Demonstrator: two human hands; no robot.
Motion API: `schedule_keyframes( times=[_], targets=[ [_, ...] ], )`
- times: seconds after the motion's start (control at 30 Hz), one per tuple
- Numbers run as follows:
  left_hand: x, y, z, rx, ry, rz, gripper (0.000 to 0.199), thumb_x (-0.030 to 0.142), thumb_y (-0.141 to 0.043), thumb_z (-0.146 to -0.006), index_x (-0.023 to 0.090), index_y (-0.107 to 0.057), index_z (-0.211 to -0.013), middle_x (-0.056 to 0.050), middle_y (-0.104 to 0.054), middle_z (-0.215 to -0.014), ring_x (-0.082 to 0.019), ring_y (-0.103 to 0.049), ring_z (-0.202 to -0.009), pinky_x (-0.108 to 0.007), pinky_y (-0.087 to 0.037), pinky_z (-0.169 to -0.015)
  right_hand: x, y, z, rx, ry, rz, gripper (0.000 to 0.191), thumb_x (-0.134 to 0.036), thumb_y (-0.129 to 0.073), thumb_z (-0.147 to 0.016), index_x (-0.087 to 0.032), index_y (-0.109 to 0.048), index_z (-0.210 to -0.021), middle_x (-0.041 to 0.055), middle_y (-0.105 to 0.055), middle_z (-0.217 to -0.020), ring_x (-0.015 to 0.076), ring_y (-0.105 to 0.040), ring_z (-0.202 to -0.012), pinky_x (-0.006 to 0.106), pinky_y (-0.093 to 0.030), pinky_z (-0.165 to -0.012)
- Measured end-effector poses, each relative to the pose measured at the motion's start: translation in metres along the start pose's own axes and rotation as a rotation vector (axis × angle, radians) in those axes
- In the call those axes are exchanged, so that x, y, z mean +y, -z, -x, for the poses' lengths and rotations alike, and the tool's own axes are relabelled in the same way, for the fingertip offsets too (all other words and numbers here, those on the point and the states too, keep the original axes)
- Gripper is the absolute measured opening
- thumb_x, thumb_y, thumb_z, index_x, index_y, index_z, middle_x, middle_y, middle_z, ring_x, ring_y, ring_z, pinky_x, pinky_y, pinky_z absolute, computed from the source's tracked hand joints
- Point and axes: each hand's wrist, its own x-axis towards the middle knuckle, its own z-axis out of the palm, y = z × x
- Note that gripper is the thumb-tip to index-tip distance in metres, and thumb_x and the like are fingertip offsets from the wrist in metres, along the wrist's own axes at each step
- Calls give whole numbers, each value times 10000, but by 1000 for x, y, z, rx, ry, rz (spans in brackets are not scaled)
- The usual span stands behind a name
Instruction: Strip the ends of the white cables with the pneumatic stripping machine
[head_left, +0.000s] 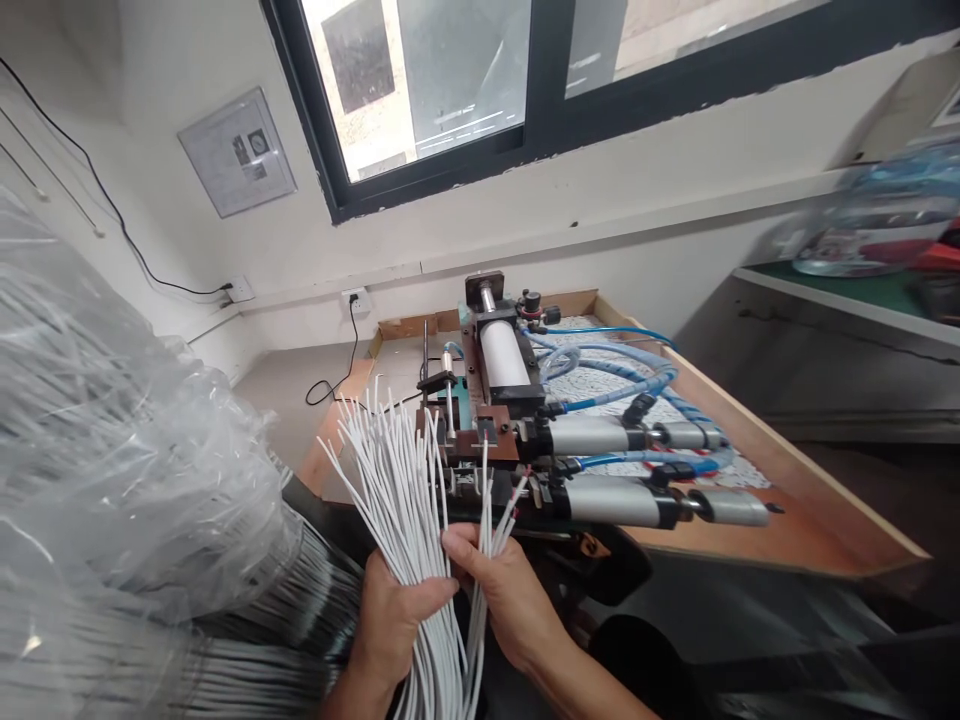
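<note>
Left grip: was wrapped round a thick white wire bundle, thumb across the front.
Right grip: was closed on a smaller wire bunch, thumb right by the big bundle's edge.
Wires: both lots stuck up in front of the machine on the bench; couldn't tell if any tips touched it.
Feel: looked light per strand, springy, probably kinda slick.
Best hold: below the splayed tips imo, snug, since loose strands seemed likely to slide.

The left hand grips beside the curled right hand.
</note>
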Motion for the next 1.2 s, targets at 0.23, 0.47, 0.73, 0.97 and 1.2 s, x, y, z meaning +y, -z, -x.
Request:
schedule_keyframes(
  times=[0.23,0.47,0.73,0.97,1.2],
  targets=[
    [-4,7,5,138,110,87,118,97,-640,-538,126,-616,-650,-14,-623,-585,-172,-554,-569,-276,-433,-575,15,11,17,55,-20,37,275,-386,-605,-676,-117,-546,-666,-11,-483,-523,58,-380,-461,181,-279,-451],
    [-7,12,4,213,108,127,156,149,-668,-507,135,-614,-653,-17,-615,-564,-180,-570,-540,-284,-444,-567,11,10,24,27,-55,68,312,-408,-607,-659,-109,-532,-612,-30,-428,-492,36,-306,-417,174,-223,-417],
    [-11,14,3,188,43,65,133,123,-668,-509,141,-602,-623,15,-596,-535,-126,-511,-494,-237,-420,-507,5,5,12,-50,-105,71,291,-403,-590,-676,-114,-555,-683,-35,-400,-514,51,-314,-475,178,-239,-461],
    [-10,12,6,58,1,1,225,94,-649,-545,145,-631,-763,-7,-644,-696,-171,-551,-660,-275,-436,-646,7,0,10,-25,29,105,306,-401,-618,-647,-108,-548,-595,-40,-373,-456,57,-303,-459,194,-245,-460],
    [-9,20,4,186,69,60,127,151,-671,-536,133,-602,-641,-3,-605,-576,-162,-557,-560,-269,-438,-570,14,9,19,81,24,112,301,-402,-590,-682,-109,-549,-627,-3,-486,-507,54,-364,-449,185,-272,-447]
  ],
)
